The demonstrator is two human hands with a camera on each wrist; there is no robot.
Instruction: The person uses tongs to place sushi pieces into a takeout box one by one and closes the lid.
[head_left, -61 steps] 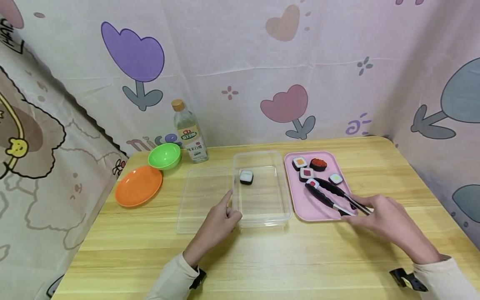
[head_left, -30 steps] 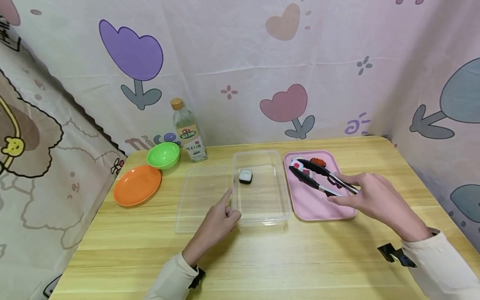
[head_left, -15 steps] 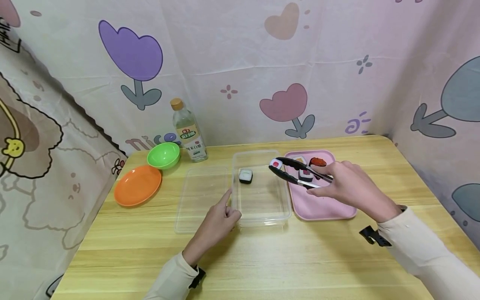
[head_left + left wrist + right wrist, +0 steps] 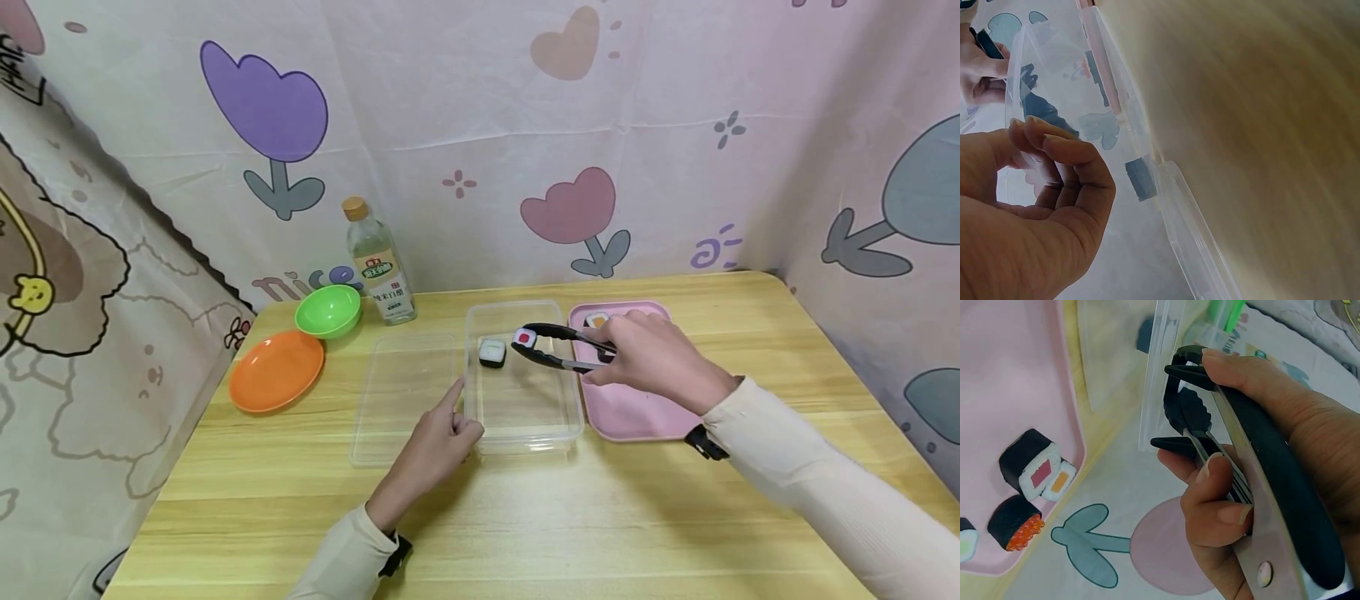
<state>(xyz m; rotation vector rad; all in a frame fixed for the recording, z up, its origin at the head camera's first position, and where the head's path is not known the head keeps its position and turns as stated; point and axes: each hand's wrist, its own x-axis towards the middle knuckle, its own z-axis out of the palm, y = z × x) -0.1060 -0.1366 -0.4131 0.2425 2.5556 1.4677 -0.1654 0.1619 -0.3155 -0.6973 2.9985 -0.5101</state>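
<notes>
While the right hand (image 4: pixel 651 358) squeezes black tongs (image 4: pixel 558 348) clamped on a red-centred sushi piece (image 4: pixel 524 338) above the far end of the clear container (image 4: pixel 522 433), the left hand (image 4: pixel 435 446) steadies that container's near left corner, fingers curled against its wall. Only the right wrist view shows the rolls (image 4: pixel 1030 469) left on the pink tray (image 4: pixel 1016 375); the head view shows another sushi piece (image 4: pixel 492 352) already inside the container, near its far left corner.
</notes>
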